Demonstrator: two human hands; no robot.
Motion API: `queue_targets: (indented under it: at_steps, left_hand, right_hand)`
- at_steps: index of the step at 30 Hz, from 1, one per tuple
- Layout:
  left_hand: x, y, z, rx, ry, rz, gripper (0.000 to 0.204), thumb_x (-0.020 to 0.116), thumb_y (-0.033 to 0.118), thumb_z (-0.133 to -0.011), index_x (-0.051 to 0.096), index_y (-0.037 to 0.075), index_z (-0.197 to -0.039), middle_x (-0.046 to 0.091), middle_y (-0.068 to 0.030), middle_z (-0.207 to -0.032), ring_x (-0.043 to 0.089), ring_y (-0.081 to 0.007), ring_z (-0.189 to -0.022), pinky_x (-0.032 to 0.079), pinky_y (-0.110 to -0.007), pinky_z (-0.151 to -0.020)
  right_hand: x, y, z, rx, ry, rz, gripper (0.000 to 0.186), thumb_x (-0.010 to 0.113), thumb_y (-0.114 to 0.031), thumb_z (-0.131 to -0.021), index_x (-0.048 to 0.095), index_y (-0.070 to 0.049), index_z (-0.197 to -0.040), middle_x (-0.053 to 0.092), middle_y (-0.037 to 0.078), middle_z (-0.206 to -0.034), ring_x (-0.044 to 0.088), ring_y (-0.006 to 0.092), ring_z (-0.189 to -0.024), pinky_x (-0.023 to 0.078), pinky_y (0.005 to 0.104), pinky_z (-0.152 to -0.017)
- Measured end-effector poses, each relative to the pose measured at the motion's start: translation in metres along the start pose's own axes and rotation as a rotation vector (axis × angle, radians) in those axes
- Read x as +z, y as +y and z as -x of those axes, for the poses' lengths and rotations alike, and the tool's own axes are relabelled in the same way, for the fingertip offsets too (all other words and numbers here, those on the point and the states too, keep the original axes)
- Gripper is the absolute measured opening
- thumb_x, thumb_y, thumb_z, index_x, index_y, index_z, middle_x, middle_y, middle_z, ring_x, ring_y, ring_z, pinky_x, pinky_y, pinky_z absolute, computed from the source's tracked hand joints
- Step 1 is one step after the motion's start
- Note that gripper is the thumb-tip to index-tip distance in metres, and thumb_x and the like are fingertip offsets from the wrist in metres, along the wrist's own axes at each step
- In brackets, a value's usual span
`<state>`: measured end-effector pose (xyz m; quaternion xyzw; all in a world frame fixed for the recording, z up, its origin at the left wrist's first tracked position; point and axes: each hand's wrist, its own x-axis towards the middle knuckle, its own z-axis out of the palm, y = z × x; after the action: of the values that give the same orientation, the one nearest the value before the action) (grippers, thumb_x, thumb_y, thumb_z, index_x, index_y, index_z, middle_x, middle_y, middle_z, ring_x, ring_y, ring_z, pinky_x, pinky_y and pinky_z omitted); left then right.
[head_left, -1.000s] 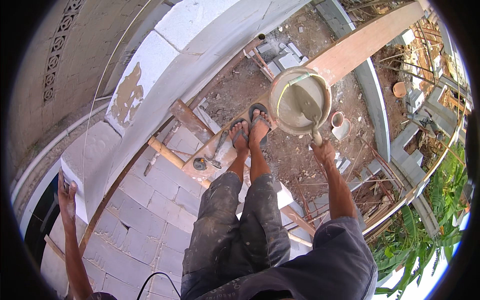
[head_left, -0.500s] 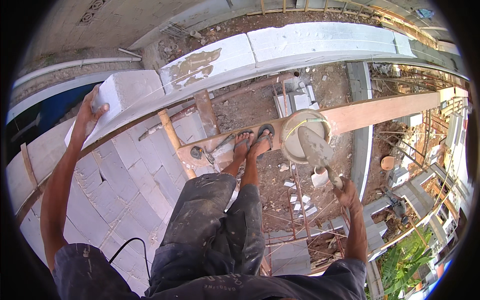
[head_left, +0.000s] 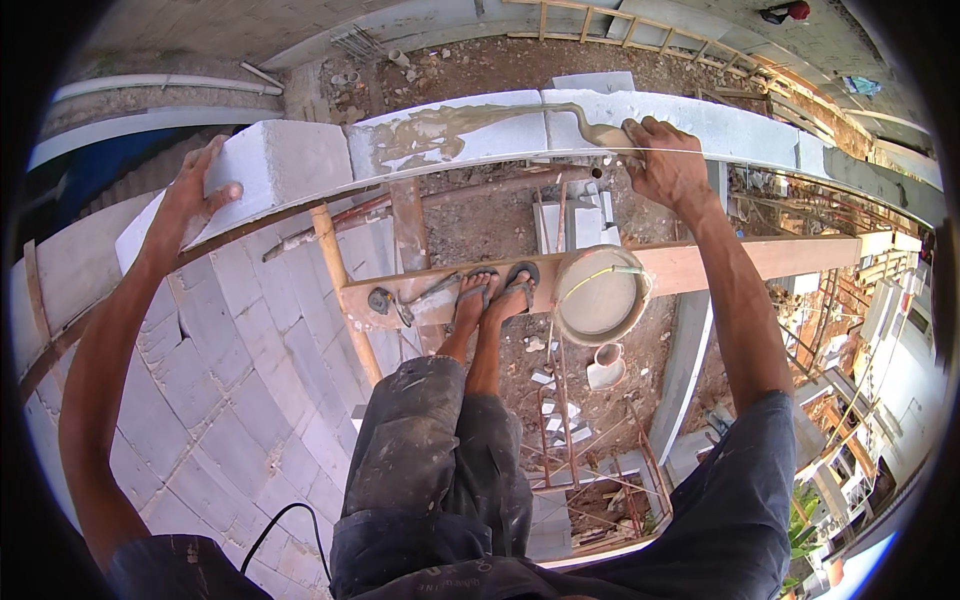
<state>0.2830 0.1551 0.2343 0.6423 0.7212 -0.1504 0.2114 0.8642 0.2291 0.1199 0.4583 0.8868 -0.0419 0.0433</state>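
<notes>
At the left end of the wall, my left hand [head_left: 190, 195] grips a white block [head_left: 300, 165], thumb and fingers apart across its surface. My right hand [head_left: 668, 165] is closed round a trowel [head_left: 602, 136], mostly hidden behind the fingers. The trowel's blade lies against the top of the wall's white blocks [head_left: 690, 117], at the right end of a wet grey mortar smear [head_left: 440, 135]. On the plank below, a round bucket [head_left: 600, 298] of grey mortar stands beside my sandalled feet.
I stand on a narrow wooden plank [head_left: 740, 265] raised above rubble ground. A string line runs along the wall. A tape measure [head_left: 380, 300] and another tool [head_left: 430, 297] lie near the plank's left end. A bamboo pole [head_left: 345, 290] and thin scaffold rods are close by.
My right hand has moved the trowel from over the bucket up to the wall top. The mortar smear now stretches farther right. My left hand stays on the block.
</notes>
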Motion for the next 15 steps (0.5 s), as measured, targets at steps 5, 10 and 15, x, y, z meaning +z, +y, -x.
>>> queue_targets:
  at_steps: [5, 10, 15]
  left_hand:
    - [-0.002, 0.01, 0.006, -0.048, 0.003, -0.011, 0.089, 0.067, 0.055, -0.082, 0.032, 0.012, -0.15, 0.042, -0.0192, -0.143, 0.046, -0.0355, -0.128, 0.037, -0.042, -0.108]
    - [0.001, -0.005, 0.002, -0.004, -0.003, 0.021, 0.093, 0.068, 0.058, -0.08, 0.033, 0.008, -0.149, 0.042, -0.0197, -0.142, 0.044, -0.0361, -0.129, 0.036, -0.044, -0.108]
    - [-0.028, 0.001, 0.016, -0.095, -0.035, 0.0, 0.109, 0.067, 0.071, -0.07, 0.032, 0.005, -0.149, 0.04, -0.0221, -0.143, 0.04, -0.0365, -0.134, 0.034, -0.046, -0.11]
  right_hand:
    - [0.013, 0.066, 0.043, 0.109, -0.018, -0.013, 0.048, 0.069, -0.022, -0.075, 0.059, -0.01, -0.12, 0.064, 0.01, -0.101, 0.066, 0.0309, -0.091, 0.055, 0.0421, -0.077]
    - [0.056, 0.065, 0.095, 0.245, 0.192, -0.035, 0.051, 0.068, -0.022, -0.075, 0.057, -0.008, -0.122, 0.061, 0.011, -0.097, 0.063, 0.0311, -0.085, 0.053, 0.0417, -0.072]
    - [0.202, -0.115, 0.074, 0.559, 0.45, -0.512, 0.07, 0.069, -0.013, -0.072, 0.048, -0.01, -0.138, 0.053, 0.02, -0.114, 0.058, 0.0368, -0.099, 0.053, 0.045, -0.075]
